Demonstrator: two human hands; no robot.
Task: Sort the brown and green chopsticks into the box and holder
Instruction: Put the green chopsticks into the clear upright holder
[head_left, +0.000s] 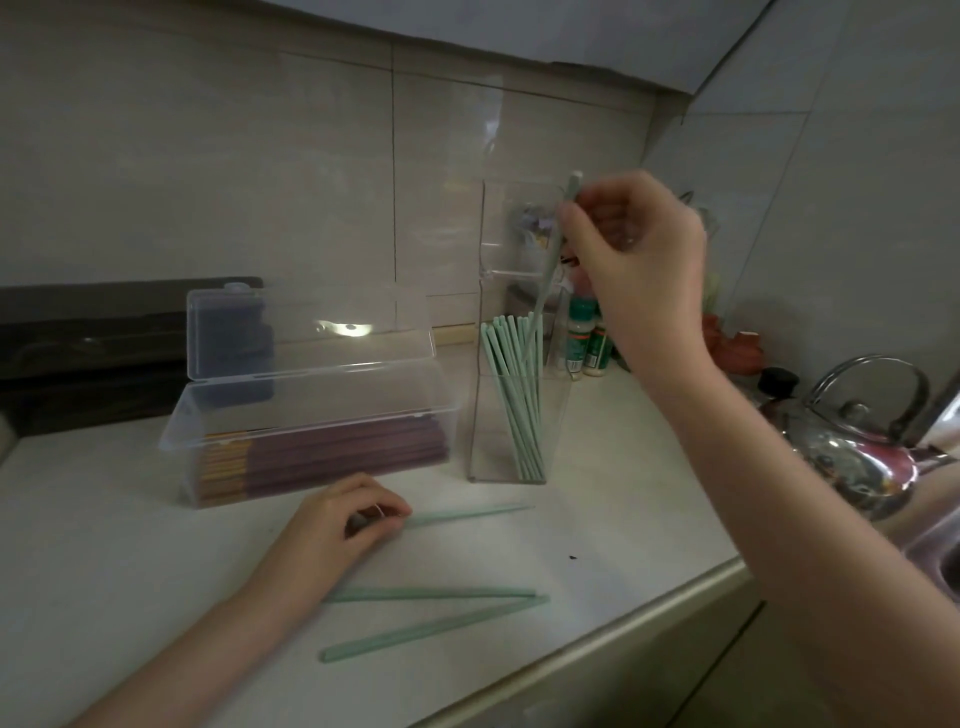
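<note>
A clear upright holder (485, 441) on the white counter contains several green chopsticks (511, 384). My right hand (636, 265) is above it, pinching one green chopstick (550, 265) near its top end, with the lower end among those in the holder. To the left, a clear box (311, 410) with its lid raised holds several brown chopsticks (343, 452). My left hand (340, 530) rests on the counter in front of the box, fingers closed on the end of a green chopstick (467, 514) lying flat. Two more green chopsticks (431, 613) lie near the front edge.
A steel kettle (862, 441) stands at the right by a sink edge (935, 556). Small bottles (584, 338) and a clear wall rack (514, 234) sit behind the holder. A dark appliance (88, 353) is at the back left. The counter's front edge (597, 639) runs diagonally.
</note>
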